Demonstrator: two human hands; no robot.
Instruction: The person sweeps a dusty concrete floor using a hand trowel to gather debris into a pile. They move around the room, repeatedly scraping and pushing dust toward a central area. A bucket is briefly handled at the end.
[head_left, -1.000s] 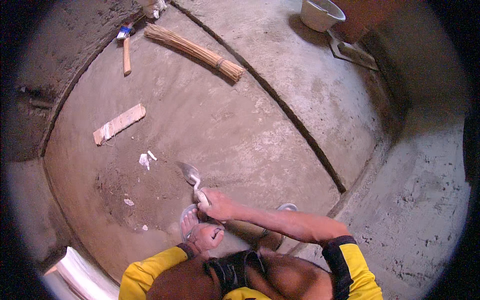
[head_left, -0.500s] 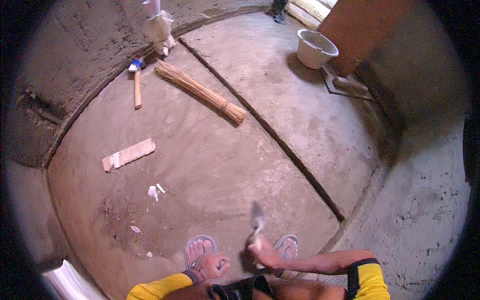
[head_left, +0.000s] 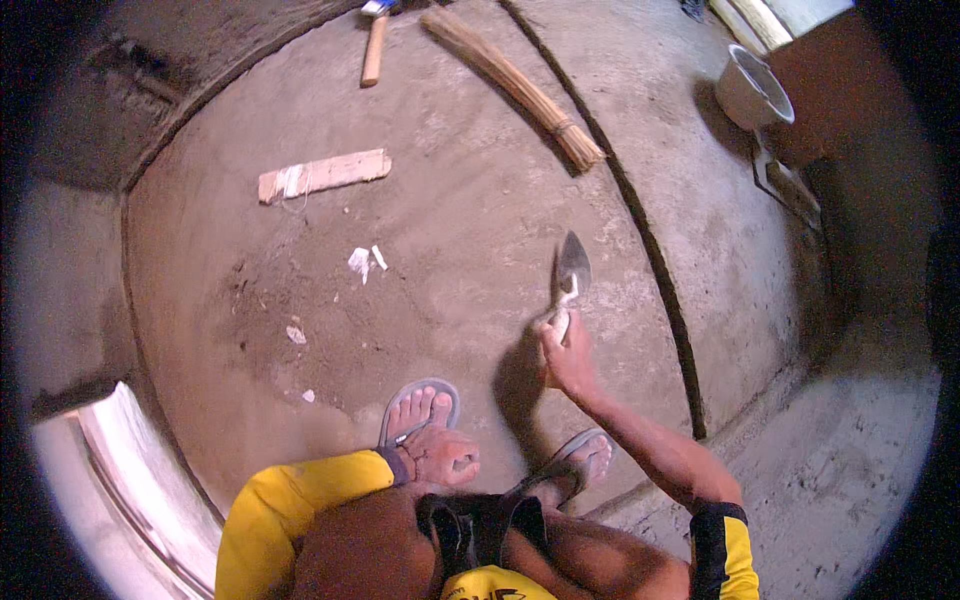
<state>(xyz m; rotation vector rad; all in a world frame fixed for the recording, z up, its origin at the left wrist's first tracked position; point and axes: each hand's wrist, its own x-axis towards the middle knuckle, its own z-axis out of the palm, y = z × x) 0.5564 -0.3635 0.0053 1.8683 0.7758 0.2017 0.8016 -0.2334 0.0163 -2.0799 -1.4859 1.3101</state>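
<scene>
Bare cement floor [head_left: 480, 200] lay under me. My right hand [head_left: 568, 358] gripped the trowel [head_left: 572, 268]; my left hand [head_left: 445, 458] was loosely curled, empty. A careless swing could have nicked my sandalled toes [head_left: 425, 405].

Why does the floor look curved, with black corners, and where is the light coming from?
Head view: the fisheye lens bends the floor groove into an arc and leaves a black rim. Soft daylight seems to come from the right, since the right hand holding the trowel casts a shadow to its left. No glare; the edges are dimmer and slightly soft.
</scene>
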